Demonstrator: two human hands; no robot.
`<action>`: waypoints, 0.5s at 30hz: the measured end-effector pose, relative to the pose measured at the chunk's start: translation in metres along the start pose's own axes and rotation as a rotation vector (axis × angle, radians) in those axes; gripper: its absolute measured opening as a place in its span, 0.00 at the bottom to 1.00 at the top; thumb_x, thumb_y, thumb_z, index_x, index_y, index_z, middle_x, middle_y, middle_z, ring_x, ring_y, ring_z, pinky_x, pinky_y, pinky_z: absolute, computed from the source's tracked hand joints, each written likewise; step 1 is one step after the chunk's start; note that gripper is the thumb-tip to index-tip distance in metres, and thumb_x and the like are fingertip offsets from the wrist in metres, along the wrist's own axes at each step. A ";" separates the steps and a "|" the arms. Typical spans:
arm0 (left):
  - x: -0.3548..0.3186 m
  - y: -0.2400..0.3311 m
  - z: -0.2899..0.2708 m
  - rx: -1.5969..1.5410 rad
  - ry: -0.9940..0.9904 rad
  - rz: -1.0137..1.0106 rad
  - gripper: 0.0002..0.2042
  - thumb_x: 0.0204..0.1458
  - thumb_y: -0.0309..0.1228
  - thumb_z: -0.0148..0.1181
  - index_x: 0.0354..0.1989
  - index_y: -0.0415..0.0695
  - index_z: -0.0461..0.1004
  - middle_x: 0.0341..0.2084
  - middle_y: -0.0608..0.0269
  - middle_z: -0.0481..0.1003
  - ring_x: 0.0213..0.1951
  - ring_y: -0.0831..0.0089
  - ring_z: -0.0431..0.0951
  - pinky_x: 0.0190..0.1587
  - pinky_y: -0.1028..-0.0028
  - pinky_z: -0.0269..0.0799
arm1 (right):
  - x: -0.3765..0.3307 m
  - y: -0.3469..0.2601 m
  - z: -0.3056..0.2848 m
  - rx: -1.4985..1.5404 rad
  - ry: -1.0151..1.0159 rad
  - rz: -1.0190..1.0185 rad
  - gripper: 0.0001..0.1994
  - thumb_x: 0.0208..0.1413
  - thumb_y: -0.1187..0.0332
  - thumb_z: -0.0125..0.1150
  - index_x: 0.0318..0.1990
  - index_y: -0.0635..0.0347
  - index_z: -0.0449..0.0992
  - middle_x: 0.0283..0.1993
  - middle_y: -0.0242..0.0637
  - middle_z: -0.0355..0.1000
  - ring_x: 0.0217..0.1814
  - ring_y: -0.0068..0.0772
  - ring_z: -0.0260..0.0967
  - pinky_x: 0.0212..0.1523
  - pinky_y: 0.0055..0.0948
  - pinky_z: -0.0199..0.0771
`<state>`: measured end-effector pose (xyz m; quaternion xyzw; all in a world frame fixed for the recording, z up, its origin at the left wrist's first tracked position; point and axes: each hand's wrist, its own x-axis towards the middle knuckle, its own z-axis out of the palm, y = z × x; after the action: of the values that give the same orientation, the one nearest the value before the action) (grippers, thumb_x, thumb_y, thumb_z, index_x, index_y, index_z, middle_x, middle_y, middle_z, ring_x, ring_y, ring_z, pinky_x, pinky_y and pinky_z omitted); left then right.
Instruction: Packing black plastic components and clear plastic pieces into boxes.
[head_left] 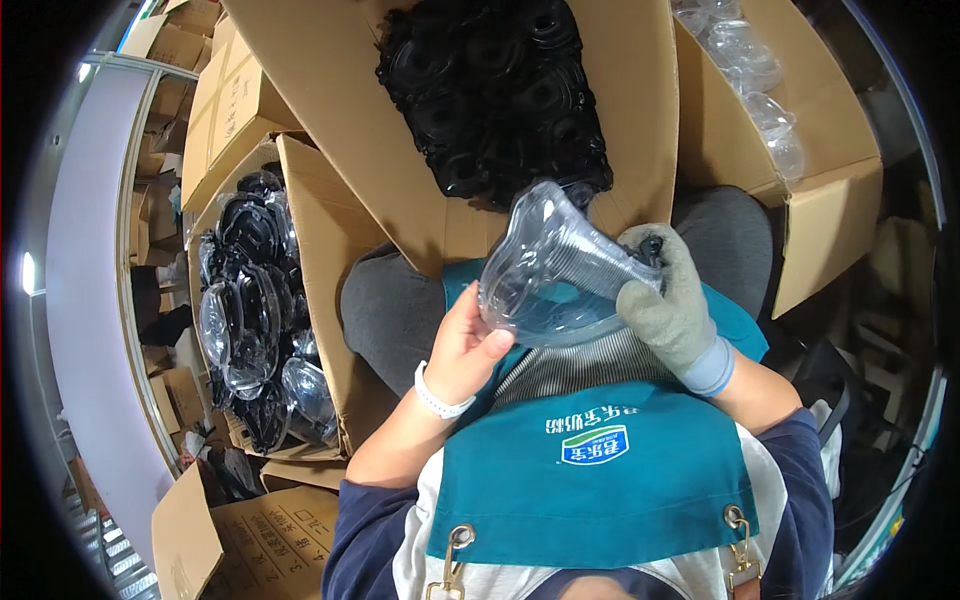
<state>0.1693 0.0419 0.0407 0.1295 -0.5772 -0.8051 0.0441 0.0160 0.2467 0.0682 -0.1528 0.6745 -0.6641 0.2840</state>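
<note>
A clear moulded plastic shell, ribbed along one side, is held above my lap. My left hand, bare with a white wristband, pinches its lower left edge between thumb and fingers. Around the right end is my right hand in a grey knitted glove, its thumb on the near side. A small black part shows at the fingertips of the glove; I cannot tell whether it is fixed to the shell. Just beyond the shell, black moulded parts lie close together in a big open carton.
Left of my knee, an open carton holds black parts with clear covers. Another carton at the right contains clear plastic pieces. A closed carton stands at the far left, and an open-flapped one sits near lower left.
</note>
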 end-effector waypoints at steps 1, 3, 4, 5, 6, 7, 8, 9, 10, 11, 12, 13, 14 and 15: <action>0.001 0.002 -0.009 0.262 -0.048 0.010 0.28 0.54 0.41 0.66 0.58 0.37 0.66 0.49 0.60 0.73 0.51 0.69 0.73 0.55 0.71 0.66 | 0.001 -0.007 -0.004 -0.058 0.001 -0.073 0.24 0.44 0.60 0.73 0.44 0.64 0.69 0.37 0.33 0.69 0.37 0.21 0.65 0.39 0.25 0.70; 0.002 0.004 -0.014 0.524 -0.099 0.019 0.27 0.54 0.42 0.66 0.55 0.37 0.69 0.47 0.57 0.74 0.49 0.66 0.75 0.53 0.70 0.67 | 0.000 -0.007 -0.009 -0.054 -0.028 -0.083 0.26 0.42 0.59 0.75 0.44 0.63 0.70 0.37 0.32 0.69 0.37 0.20 0.65 0.39 0.24 0.70; 0.000 0.006 -0.013 0.561 -0.125 0.040 0.26 0.53 0.43 0.66 0.53 0.37 0.70 0.45 0.55 0.75 0.47 0.64 0.75 0.51 0.69 0.68 | -0.002 -0.007 -0.011 -0.052 -0.061 -0.092 0.27 0.40 0.58 0.77 0.43 0.63 0.70 0.36 0.32 0.69 0.37 0.20 0.65 0.38 0.24 0.70; -0.002 0.006 -0.012 0.598 -0.151 0.061 0.25 0.53 0.44 0.65 0.50 0.37 0.72 0.43 0.53 0.75 0.44 0.61 0.76 0.50 0.67 0.70 | -0.005 -0.004 -0.011 -0.051 -0.058 -0.089 0.27 0.40 0.58 0.77 0.43 0.63 0.70 0.36 0.32 0.69 0.37 0.20 0.65 0.38 0.24 0.70; -0.001 0.005 -0.010 0.600 -0.148 0.066 0.25 0.53 0.44 0.65 0.50 0.37 0.72 0.43 0.53 0.75 0.44 0.61 0.76 0.50 0.67 0.70 | -0.004 0.000 -0.012 -0.045 -0.048 -0.120 0.27 0.40 0.58 0.78 0.43 0.63 0.70 0.35 0.31 0.69 0.36 0.19 0.65 0.37 0.23 0.69; -0.001 0.001 -0.007 0.582 -0.134 0.096 0.24 0.53 0.44 0.65 0.50 0.37 0.72 0.40 0.54 0.76 0.43 0.61 0.77 0.49 0.67 0.70 | -0.002 0.001 -0.013 -0.039 -0.039 -0.150 0.27 0.39 0.57 0.78 0.42 0.63 0.70 0.35 0.30 0.69 0.35 0.18 0.65 0.36 0.21 0.69; -0.001 -0.003 -0.006 0.563 -0.120 0.125 0.24 0.53 0.44 0.65 0.49 0.38 0.72 0.38 0.55 0.76 0.42 0.61 0.77 0.48 0.66 0.70 | -0.001 -0.001 -0.012 -0.039 -0.040 -0.155 0.27 0.39 0.57 0.78 0.42 0.63 0.70 0.35 0.30 0.69 0.35 0.18 0.65 0.36 0.21 0.69; -0.005 -0.009 -0.008 0.495 -0.118 0.031 0.21 0.53 0.42 0.66 0.47 0.38 0.73 0.36 0.56 0.76 0.39 0.61 0.77 0.47 0.67 0.71 | -0.002 -0.005 -0.011 -0.005 -0.065 -0.134 0.27 0.39 0.57 0.79 0.41 0.62 0.70 0.34 0.30 0.69 0.34 0.17 0.64 0.35 0.21 0.68; -0.010 -0.016 -0.010 0.495 -0.119 0.029 0.21 0.53 0.42 0.66 0.47 0.38 0.73 0.36 0.56 0.76 0.39 0.61 0.77 0.47 0.67 0.71 | -0.003 -0.007 -0.009 0.029 -0.090 -0.113 0.27 0.39 0.57 0.79 0.41 0.62 0.71 0.33 0.29 0.68 0.34 0.16 0.64 0.34 0.20 0.68; -0.015 -0.024 -0.012 0.503 -0.123 0.061 0.20 0.53 0.42 0.66 0.45 0.38 0.72 0.37 0.56 0.76 0.40 0.61 0.77 0.47 0.67 0.71 | -0.004 -0.007 -0.008 0.038 -0.097 -0.072 0.25 0.39 0.58 0.79 0.39 0.62 0.71 0.33 0.29 0.68 0.33 0.16 0.64 0.34 0.20 0.67; -0.019 -0.027 -0.012 0.510 -0.133 0.094 0.19 0.53 0.41 0.66 0.44 0.38 0.72 0.37 0.55 0.76 0.40 0.61 0.77 0.47 0.67 0.71 | -0.004 -0.004 -0.008 0.039 -0.092 -0.070 0.25 0.39 0.58 0.79 0.39 0.62 0.71 0.33 0.29 0.68 0.33 0.16 0.64 0.34 0.20 0.67; -0.025 -0.024 -0.012 0.608 -0.142 -0.001 0.17 0.54 0.39 0.65 0.42 0.38 0.72 0.39 0.55 0.76 0.41 0.65 0.77 0.46 0.68 0.71 | -0.004 0.000 -0.008 0.008 -0.089 -0.010 0.25 0.40 0.57 0.78 0.39 0.62 0.71 0.32 0.29 0.69 0.33 0.17 0.64 0.33 0.20 0.68; -0.026 -0.027 -0.011 0.608 -0.146 -0.003 0.17 0.54 0.39 0.65 0.42 0.38 0.72 0.39 0.55 0.76 0.41 0.65 0.77 0.46 0.68 0.71 | -0.003 0.004 -0.008 -0.021 -0.088 0.051 0.25 0.41 0.57 0.78 0.39 0.63 0.72 0.32 0.29 0.69 0.33 0.17 0.65 0.33 0.21 0.68; -0.027 -0.033 -0.011 0.522 -0.122 -0.106 0.16 0.55 0.39 0.64 0.42 0.38 0.72 0.39 0.57 0.76 0.42 0.67 0.76 0.47 0.68 0.71 | -0.001 0.006 -0.008 -0.019 -0.090 0.049 0.25 0.41 0.57 0.78 0.39 0.63 0.72 0.32 0.29 0.69 0.33 0.17 0.65 0.33 0.21 0.68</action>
<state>0.2009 0.0485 0.0107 0.1179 -0.7592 -0.6364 -0.0681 0.0129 0.2538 0.0622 -0.1689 0.6709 -0.6428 0.3289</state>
